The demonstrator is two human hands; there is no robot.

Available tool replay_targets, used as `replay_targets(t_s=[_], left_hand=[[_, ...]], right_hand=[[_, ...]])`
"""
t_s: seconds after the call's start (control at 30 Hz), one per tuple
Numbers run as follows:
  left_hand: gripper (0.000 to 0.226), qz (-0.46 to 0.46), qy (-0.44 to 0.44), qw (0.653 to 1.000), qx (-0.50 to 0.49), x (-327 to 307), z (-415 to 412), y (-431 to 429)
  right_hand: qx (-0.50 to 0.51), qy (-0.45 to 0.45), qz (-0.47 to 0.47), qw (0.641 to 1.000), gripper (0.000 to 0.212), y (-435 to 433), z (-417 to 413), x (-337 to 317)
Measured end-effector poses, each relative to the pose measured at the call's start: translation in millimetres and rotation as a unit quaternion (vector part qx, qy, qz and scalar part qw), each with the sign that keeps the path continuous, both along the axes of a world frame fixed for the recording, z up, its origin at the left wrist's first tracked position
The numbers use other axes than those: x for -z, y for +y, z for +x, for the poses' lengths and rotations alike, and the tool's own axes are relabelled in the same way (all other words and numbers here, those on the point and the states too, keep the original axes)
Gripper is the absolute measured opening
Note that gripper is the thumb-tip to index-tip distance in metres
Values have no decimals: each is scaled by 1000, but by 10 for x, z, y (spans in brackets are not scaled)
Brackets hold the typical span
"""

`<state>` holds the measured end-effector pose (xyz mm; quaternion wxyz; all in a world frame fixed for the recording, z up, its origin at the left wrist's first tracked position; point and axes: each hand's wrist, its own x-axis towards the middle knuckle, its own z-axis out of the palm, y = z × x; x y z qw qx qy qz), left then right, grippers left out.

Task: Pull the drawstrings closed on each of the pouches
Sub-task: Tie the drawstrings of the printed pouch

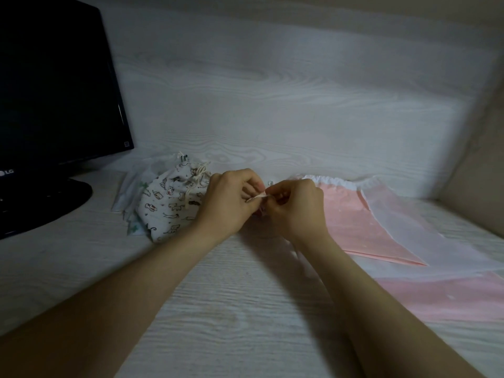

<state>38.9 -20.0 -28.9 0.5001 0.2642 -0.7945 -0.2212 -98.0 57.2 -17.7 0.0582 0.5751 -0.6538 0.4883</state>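
My left hand (pixel 229 200) and my right hand (pixel 294 205) meet at the middle of the desk. Both pinch a thin pale drawstring (pixel 257 197) between their fingertips. A small pinkish pouch lies under the hands and is almost wholly hidden. To the left sits a white cat-print pouch (pixel 169 205) with its neck gathered and its cord knotted on top. On the right a pink pouch (pixel 351 216) with a ruffled white top lies flat.
A black monitor (pixel 54 85) on a round base (pixel 41 203) fills the left. Thin pale pouches (pixel 128 192) lie under the cat-print one. A translucent white bag (pixel 425 230) overlaps the pink pouch, and another pink bag (pixel 447 298) lies nearer. A wood-grain wall stands behind.
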Motion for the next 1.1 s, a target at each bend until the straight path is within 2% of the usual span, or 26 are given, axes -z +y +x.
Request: replay_targets(t_s=[0.2,0.33,0.5,0.67,0.8,0.9,1.0,1.1], left_hand=[[28,8,-27,999,19,45,-24,-6],[26,-6,-32,999,-7,22,11,-28],[24,-15,-43,999,-11,0,76,-63],[24,-33,-59,998,-9,2,101,-70],[20,-35,-69,997,3,-32,98,-38],[23,-16,-71,997,18,-28,97,-33],[22,-8,-61,998,31,-10,90,-31],[15,-40,-68,997,19,-15,100,-50]], right_hand=[[22,-25,28,999,19,9,-14,18],[-41,-132,92,986,12,-44,-31,52],[-114,-311,171,928,11,-41,-44,8],[-130,-415,220,873,25,-19,-88,-28],[-148,-496,223,826,8,-42,-103,-33],[-167,-542,212,796,6,-51,-112,-47],[-173,-546,203,794,8,-57,-122,-35],[-153,-517,180,823,12,-48,-141,-16]])
